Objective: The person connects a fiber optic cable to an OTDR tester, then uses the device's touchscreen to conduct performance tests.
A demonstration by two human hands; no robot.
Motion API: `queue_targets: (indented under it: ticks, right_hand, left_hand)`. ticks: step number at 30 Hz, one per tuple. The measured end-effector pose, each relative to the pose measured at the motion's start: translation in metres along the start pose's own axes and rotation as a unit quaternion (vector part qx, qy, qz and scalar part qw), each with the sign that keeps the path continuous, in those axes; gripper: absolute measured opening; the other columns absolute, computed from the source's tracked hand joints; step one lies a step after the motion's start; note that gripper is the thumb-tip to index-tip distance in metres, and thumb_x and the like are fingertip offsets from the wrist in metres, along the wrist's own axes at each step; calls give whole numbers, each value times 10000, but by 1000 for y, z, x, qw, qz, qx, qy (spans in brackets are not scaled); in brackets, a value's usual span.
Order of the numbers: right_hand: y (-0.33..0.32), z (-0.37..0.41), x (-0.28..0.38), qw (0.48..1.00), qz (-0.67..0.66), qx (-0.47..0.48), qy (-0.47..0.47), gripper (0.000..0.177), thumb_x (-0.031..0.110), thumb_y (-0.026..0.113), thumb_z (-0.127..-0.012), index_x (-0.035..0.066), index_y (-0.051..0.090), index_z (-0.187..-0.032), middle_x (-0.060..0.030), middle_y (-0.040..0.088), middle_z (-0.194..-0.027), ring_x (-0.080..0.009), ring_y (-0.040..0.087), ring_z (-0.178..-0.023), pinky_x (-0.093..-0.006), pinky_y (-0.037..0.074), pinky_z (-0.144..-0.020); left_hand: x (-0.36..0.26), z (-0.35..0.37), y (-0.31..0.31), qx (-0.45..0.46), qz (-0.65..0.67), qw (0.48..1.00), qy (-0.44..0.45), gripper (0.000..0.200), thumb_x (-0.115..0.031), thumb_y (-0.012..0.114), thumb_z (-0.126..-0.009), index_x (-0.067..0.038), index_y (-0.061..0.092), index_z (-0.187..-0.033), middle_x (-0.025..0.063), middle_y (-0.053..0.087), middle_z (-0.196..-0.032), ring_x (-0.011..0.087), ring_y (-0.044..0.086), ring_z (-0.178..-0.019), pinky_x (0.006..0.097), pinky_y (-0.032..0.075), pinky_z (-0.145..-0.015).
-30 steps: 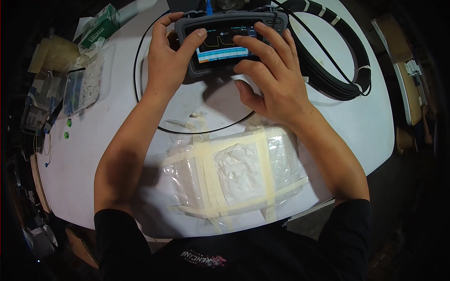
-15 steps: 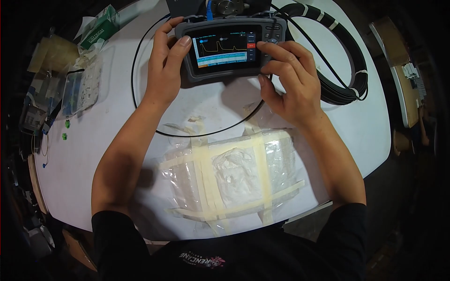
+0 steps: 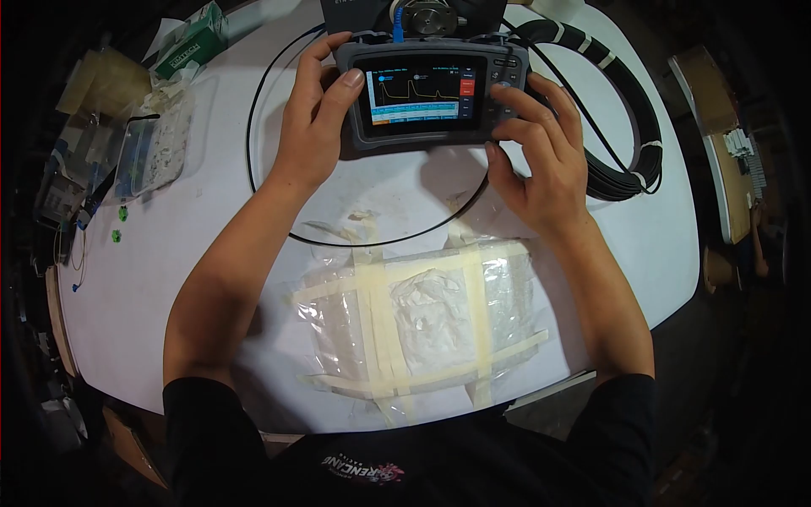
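Note:
A grey handheld tester (image 3: 422, 95) with a lit screen stands at the top middle, showing a yellow trace with peaks above a blue table. My left hand (image 3: 319, 114) grips its left edge, thumb on the front and fingers over the top corner. At the device's right side is my right hand (image 3: 545, 156), its fingers bent and apart over the buttons, the index fingertip near a round key. A blue connector (image 3: 398, 25) enters the top of the device. Below, a plastic-wrapped white pad (image 3: 431, 321) with cream tape strips lies on the table.
A coil of black cable (image 3: 638, 118) sits at the upper right, and a thin black cable loops below the device. At the upper left are a green box (image 3: 193, 46) and a clear plastic tray (image 3: 156, 152). Small green pieces (image 3: 117, 236) lie on the white table (image 3: 152, 313).
The device and both hands appear slightly further right and lower in the view. My right index finger has moved off the screen's right edge to the buttons. The red highlight on the screen menu looks larger.

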State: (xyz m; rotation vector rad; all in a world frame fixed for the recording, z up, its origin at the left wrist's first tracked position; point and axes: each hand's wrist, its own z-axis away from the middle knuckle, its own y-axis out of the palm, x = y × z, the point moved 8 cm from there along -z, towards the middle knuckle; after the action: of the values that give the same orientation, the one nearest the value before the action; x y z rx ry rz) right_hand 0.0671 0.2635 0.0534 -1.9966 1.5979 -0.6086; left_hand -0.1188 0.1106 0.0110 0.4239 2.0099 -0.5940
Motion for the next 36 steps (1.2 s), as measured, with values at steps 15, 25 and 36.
queue_targets:
  ticks: [15, 25, 36]
  right_hand:
    - [12, 15, -60, 962, -165, -17, 218, 478, 102, 716, -896, -53, 572, -1325, -168, 626, -1254, -283, 627, -1155, -357, 510, -986]
    - [30, -6, -74, 935, -252, 21, 250, 609, 148, 696, -916, -18, 451, -1449, -180, 689, -1191, -220, 692, -1022, -324, 572, -855]
    - [32, -7, -72, 931, -258, 23, 257, 614, 164, 727, -896, -21, 466, -1420, -175, 711, -1117, -221, 710, -981, -333, 564, -874]
  left_hand:
    - [2, 1, 3, 0, 17, 1000, -16, 503, -322, 551, -1040, -124, 412, -1481, 122, 672, -1121, 159, 649, -1039, 300, 496, -921]
    - [1, 1, 4, 3, 43, 999, -23, 518, -312, 567, -1034, -106, 407, -1481, 125, 670, -1137, 156, 629, -1065, 300, 471, -959]
    - [1, 1, 3, 2, 20, 1000, -17, 507, -312, 561, -1043, -123, 402, -1486, 115, 671, -1129, 151, 634, -1051, 299, 484, -942]
